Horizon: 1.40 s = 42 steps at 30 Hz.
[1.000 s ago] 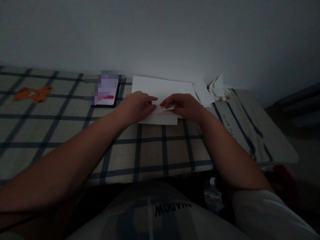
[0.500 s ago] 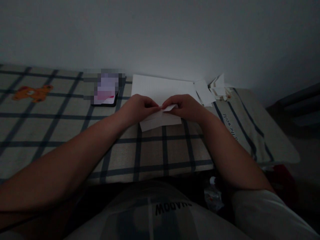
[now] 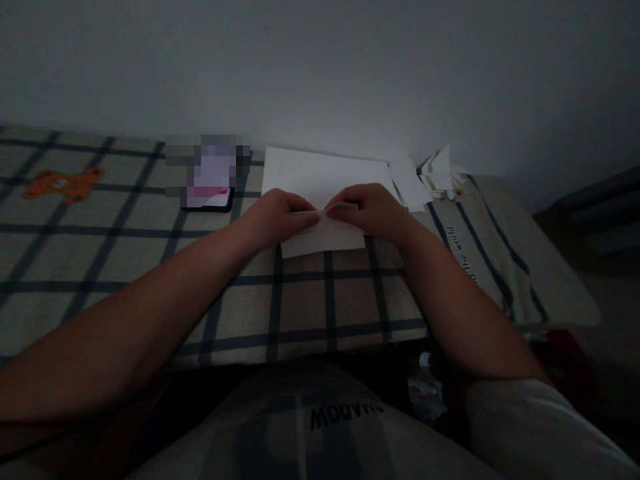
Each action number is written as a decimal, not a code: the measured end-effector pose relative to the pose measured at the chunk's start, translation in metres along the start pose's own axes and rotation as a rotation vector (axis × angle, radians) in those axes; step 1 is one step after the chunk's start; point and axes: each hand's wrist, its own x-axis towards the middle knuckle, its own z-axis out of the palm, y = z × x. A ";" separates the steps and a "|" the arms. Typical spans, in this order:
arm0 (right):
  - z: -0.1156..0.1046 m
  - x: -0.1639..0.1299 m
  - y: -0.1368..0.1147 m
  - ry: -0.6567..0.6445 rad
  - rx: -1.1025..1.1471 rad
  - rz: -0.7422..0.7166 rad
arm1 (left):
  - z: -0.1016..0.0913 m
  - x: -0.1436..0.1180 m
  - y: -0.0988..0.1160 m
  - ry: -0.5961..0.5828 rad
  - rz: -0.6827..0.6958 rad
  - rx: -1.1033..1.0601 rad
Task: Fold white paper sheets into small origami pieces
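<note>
A folded white sheet of paper (image 3: 325,240) is held just above a checked tablecloth (image 3: 150,267). My left hand (image 3: 273,217) pinches its upper edge from the left. My right hand (image 3: 373,210) pinches the same edge from the right, the fingertips of both hands almost touching in the middle. The lower part of the sheet hangs below the fingers toward me. Behind the hands a larger flat white sheet (image 3: 320,173) lies against the wall.
A phone (image 3: 210,180) with a lit screen lies left of the flat sheet. Small folded paper pieces (image 3: 435,173) are piled at the back right. An orange bear figure (image 3: 63,183) is printed on the cloth at far left. The table's edge drops off at right.
The folded paper has been lifted off the flat sheet and drawn slightly toward me. Both hands have closed in on its top edge, and the small flap between the fingers has been pressed down.
</note>
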 end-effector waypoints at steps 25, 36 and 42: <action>0.009 -0.002 -0.008 0.056 -0.119 -0.005 | 0.003 -0.002 0.004 0.035 -0.019 0.003; 0.014 -0.001 -0.007 0.042 -0.047 0.019 | 0.004 0.000 -0.001 0.024 -0.022 -0.012; 0.015 0.000 -0.007 0.099 0.110 0.039 | 0.000 0.000 -0.001 0.057 -0.029 -0.050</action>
